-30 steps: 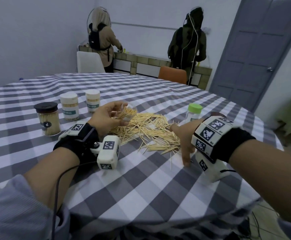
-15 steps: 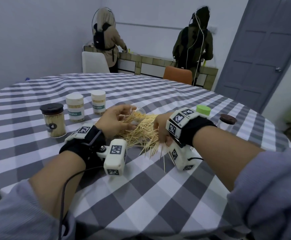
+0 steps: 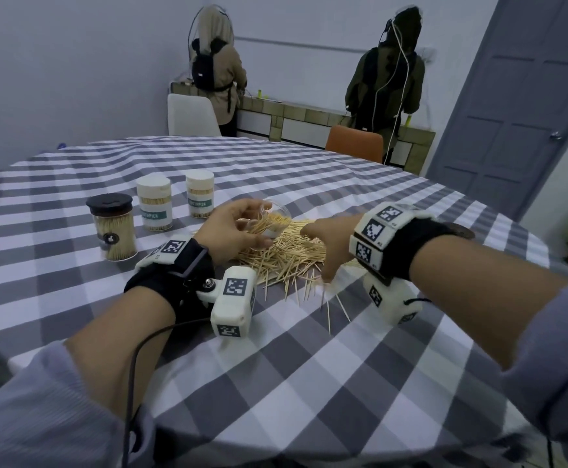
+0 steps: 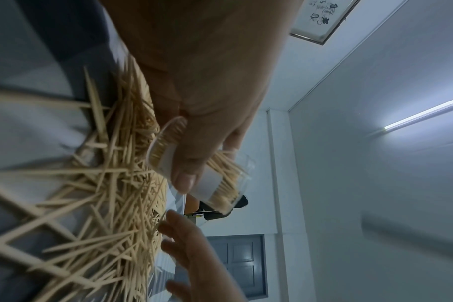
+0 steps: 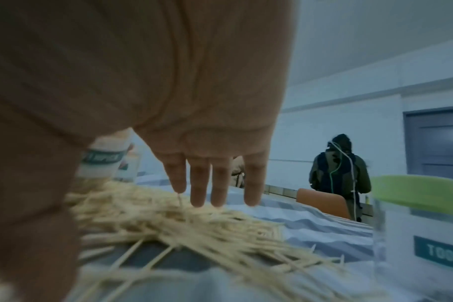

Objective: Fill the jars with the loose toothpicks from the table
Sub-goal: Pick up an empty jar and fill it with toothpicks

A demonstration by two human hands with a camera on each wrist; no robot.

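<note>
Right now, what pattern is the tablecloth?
Grey and white checks on the tablecloth; the head view shows it best.

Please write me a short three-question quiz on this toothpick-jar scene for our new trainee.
1. True or false: the left hand holds an open clear jar tilted over the toothpick pile.
2. What colour is the lid of the jar beside the right hand in the right wrist view? A) green B) red C) blue
3. Fill in: the right hand's fingers are ____ and grip nothing.

Key: 1 true; 2 A, the green lid; 3 straight, with the tips at the pile.
</note>
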